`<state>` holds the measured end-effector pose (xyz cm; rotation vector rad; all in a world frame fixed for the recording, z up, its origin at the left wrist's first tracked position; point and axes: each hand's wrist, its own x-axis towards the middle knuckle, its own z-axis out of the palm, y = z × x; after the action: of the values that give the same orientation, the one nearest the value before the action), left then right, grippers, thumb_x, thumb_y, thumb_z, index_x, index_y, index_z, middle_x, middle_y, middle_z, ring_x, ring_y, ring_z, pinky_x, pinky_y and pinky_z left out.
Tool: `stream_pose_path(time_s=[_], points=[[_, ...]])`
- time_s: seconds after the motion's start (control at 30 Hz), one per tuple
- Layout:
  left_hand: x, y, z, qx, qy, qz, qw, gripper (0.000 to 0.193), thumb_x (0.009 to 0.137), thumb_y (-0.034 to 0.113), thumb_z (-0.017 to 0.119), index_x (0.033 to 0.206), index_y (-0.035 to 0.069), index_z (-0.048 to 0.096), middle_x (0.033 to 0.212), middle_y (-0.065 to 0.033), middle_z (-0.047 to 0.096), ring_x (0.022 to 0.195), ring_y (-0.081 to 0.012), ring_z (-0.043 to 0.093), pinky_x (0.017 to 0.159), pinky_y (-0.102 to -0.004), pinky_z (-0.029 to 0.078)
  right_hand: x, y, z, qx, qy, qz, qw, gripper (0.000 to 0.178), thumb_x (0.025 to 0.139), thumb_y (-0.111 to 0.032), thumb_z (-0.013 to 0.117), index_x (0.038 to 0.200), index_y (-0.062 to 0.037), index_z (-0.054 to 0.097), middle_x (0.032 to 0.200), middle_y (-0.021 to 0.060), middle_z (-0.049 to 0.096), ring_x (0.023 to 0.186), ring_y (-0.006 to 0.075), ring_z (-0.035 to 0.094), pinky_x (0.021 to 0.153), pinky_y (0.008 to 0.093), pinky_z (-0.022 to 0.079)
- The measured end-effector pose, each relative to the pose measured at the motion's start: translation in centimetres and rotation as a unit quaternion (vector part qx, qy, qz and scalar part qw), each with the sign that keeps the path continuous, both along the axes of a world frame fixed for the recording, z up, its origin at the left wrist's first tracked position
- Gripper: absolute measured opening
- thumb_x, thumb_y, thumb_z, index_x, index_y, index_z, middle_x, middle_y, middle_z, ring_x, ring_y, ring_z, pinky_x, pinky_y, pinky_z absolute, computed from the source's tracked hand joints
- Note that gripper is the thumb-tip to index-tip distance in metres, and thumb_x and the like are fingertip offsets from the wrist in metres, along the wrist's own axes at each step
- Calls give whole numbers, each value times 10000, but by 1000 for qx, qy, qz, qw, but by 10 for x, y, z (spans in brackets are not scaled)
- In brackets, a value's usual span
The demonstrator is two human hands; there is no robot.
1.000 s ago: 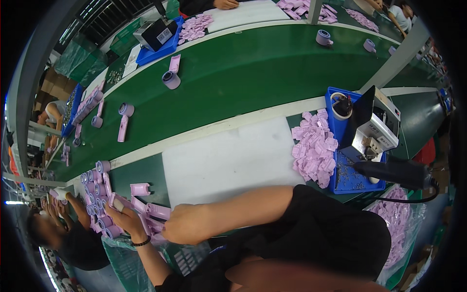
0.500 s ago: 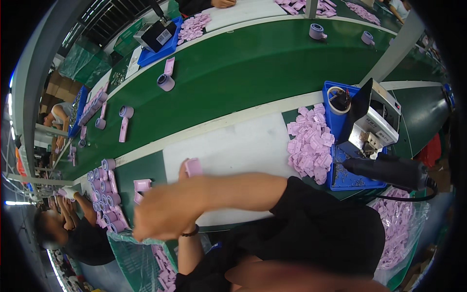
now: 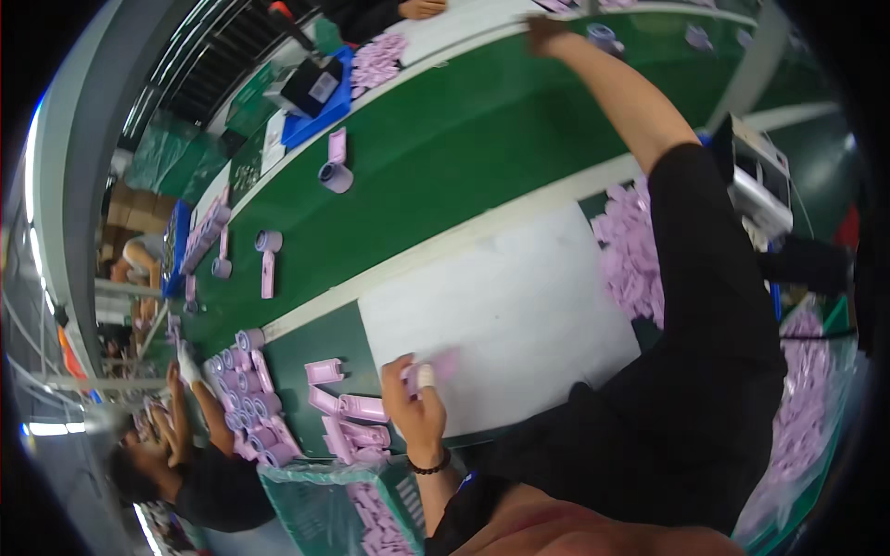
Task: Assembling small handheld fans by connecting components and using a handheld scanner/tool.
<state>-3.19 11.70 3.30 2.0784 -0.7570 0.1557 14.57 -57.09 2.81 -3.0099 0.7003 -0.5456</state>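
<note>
My left hand [image 3: 417,408], with a dark bead bracelet at the wrist, is closed on a pink plastic part [image 3: 445,364] above the lower left of a white mat [image 3: 501,306]. That part is blurred. Stretched far forward across the green belt [image 3: 445,139], my right hand [image 3: 545,37] is smeared by motion, and its fingers cannot be made out. Nearest to it is a pink-and-lilac assembly with a round ring end [image 3: 603,39]. Left of the mat lie several loose pink handle shells [image 3: 362,408].
Small pink pieces [image 3: 630,246] are heaped right of the mat, partly behind my right sleeve. Ring-ended assemblies [image 3: 248,380] cluster at the left. A green crate [image 3: 306,500] stands below the table edge. A co-worker [image 3: 209,473] sits at the left. Other assemblies [image 3: 268,264] lie on the belt.
My right arm has swung from across the mat to far forward over the belt. My left hand, hidden before, now shows with the pink part. The view has shifted somewhat.
</note>
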Motion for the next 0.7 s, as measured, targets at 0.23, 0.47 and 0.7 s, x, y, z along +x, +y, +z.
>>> stream_pose_path(time_s=[0.23,0.47,0.7], points=[[11,-27,-27,-134,62,-112,983,256,831,-26,494,1083,15,488,943,-127,573,812,-226,556,779,-301,458,-88,-70,-27,-106,-244,-102,959,642,749,-237,698,1292,-14,439,1222,225,527,1102,396,567,938,449,493],[13,-31,-49,-262,143,-74,951,303,814,-44,457,1098,43,397,906,-127,553,736,-201,552,713,-285,470,-70,3,-10,69,158,-149,974,678,828,-411,642,1393,-68,489,1335,194,549,1165,379,552,963,426,482],[22,-41,-45,-234,230,-104,939,223,850,-29,500,1053,20,422,891,-141,596,712,-182,603,672,-276,509,-105,69,11,360,-80,-167,914,793,900,-675,398,1130,43,642,1123,209,661,1000,349,665,862,420,518]])
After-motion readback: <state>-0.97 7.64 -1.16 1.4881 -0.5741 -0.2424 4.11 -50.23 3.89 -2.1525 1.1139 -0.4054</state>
